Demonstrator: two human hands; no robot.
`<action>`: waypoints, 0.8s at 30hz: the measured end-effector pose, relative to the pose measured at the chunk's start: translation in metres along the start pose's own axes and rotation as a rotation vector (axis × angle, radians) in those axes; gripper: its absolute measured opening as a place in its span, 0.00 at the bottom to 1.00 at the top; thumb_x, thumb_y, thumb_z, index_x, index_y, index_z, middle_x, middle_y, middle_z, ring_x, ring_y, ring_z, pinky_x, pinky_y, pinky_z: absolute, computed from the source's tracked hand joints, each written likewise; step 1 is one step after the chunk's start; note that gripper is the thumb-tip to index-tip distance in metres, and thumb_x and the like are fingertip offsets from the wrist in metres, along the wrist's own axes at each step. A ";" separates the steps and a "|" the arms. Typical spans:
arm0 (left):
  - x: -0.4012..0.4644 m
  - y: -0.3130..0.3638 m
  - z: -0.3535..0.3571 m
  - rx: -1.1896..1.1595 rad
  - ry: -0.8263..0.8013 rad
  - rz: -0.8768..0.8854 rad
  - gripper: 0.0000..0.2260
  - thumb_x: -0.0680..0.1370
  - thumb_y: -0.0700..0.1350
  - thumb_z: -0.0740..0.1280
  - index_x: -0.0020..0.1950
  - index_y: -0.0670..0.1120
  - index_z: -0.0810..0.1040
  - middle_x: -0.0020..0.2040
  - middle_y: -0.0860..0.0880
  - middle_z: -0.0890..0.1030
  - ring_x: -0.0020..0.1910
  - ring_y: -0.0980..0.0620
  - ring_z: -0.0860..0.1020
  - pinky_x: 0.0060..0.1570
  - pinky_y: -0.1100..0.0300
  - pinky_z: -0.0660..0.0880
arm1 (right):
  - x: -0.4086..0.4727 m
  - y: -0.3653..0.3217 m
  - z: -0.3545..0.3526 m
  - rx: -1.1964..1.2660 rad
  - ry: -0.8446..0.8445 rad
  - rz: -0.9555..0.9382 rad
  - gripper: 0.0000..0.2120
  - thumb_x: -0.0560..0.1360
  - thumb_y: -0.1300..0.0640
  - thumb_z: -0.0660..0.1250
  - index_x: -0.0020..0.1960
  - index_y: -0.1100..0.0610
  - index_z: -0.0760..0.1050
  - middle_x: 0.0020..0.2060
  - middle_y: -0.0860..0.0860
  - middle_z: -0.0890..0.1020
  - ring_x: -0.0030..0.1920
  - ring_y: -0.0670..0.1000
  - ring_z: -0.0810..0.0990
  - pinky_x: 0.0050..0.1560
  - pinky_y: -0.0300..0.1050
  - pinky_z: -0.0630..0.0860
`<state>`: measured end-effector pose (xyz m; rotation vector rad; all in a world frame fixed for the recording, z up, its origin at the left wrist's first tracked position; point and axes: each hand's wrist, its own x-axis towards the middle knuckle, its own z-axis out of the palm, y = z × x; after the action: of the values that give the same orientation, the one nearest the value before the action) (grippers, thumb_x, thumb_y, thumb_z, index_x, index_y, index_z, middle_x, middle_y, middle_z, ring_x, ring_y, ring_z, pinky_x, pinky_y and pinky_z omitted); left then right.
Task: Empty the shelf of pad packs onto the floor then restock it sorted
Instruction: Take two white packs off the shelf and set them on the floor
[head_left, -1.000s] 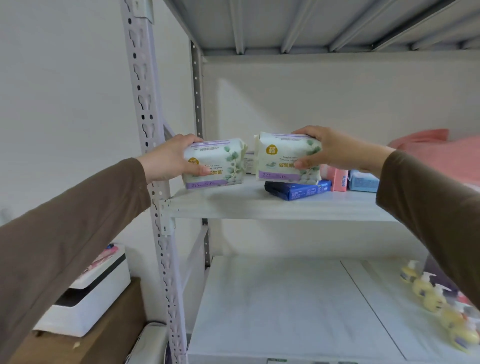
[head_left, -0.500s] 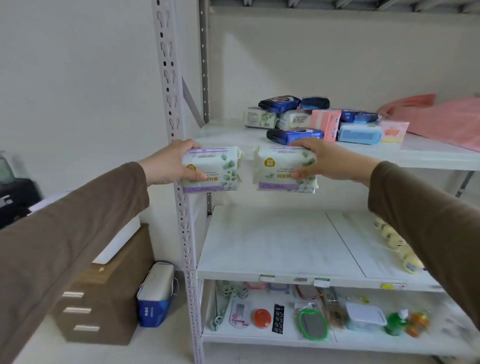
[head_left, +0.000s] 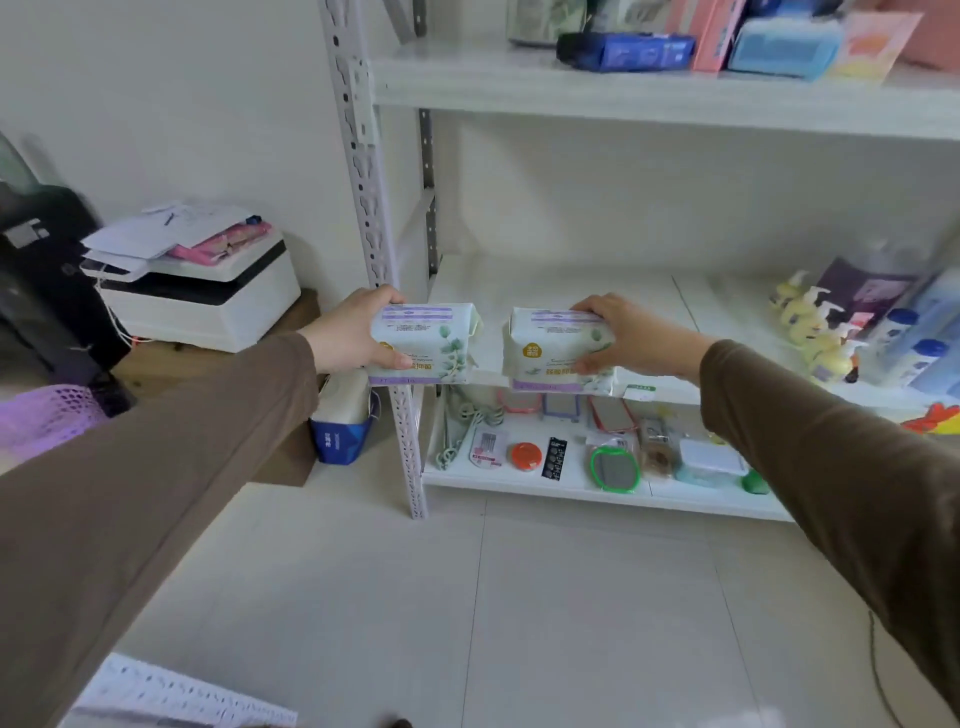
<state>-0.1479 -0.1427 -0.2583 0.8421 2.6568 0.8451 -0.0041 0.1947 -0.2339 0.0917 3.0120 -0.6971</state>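
Note:
My left hand (head_left: 349, 333) grips a white pad pack with green leaves and purple stripes (head_left: 431, 343), held in the air in front of the shelf post. My right hand (head_left: 628, 335) grips a matching pad pack (head_left: 550, 351) beside it, fingers on top and thumb underneath. Both packs hang level with the middle shelf's front edge, well above the tiled floor (head_left: 519, 597). Up on the upper shelf (head_left: 519, 88) lie several more packs: a dark blue one (head_left: 623, 51), a pink one (head_left: 709, 31) and a light blue one (head_left: 779, 47).
The grey perforated shelf post (head_left: 369, 208) stands just behind my left hand. Yellow pump bottles (head_left: 815, 332) crowd the middle shelf's right end. Small items fill the bottom shelf (head_left: 571, 457). A printer (head_left: 202, 291) on a brown box and a blue-white bag (head_left: 345, 426) sit to the left.
Both hands came down from the upper shelf with their packs, now level with the middle shelf. The view tilted down, bringing the floor into sight.

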 end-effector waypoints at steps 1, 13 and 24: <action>0.000 -0.009 0.012 -0.007 -0.007 -0.010 0.30 0.65 0.50 0.81 0.62 0.55 0.70 0.60 0.49 0.73 0.57 0.49 0.75 0.55 0.55 0.73 | 0.001 0.005 0.013 0.005 -0.008 0.009 0.34 0.67 0.54 0.80 0.69 0.53 0.70 0.57 0.50 0.71 0.54 0.53 0.75 0.54 0.42 0.68; 0.035 -0.147 0.136 -0.021 -0.148 -0.158 0.34 0.69 0.49 0.79 0.71 0.55 0.69 0.62 0.47 0.65 0.61 0.49 0.71 0.68 0.58 0.66 | 0.070 0.050 0.181 0.093 -0.092 0.207 0.33 0.66 0.53 0.80 0.67 0.49 0.70 0.56 0.53 0.71 0.53 0.57 0.76 0.55 0.51 0.76; 0.071 -0.269 0.282 0.009 -0.267 -0.174 0.33 0.69 0.53 0.78 0.70 0.59 0.68 0.56 0.51 0.69 0.57 0.51 0.73 0.60 0.53 0.72 | 0.133 0.122 0.375 0.224 -0.057 0.363 0.33 0.67 0.58 0.78 0.69 0.50 0.69 0.58 0.51 0.69 0.51 0.57 0.76 0.52 0.45 0.74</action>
<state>-0.2230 -0.1520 -0.6475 0.6617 2.4576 0.6302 -0.1158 0.1449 -0.6316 0.5968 2.7381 -0.9667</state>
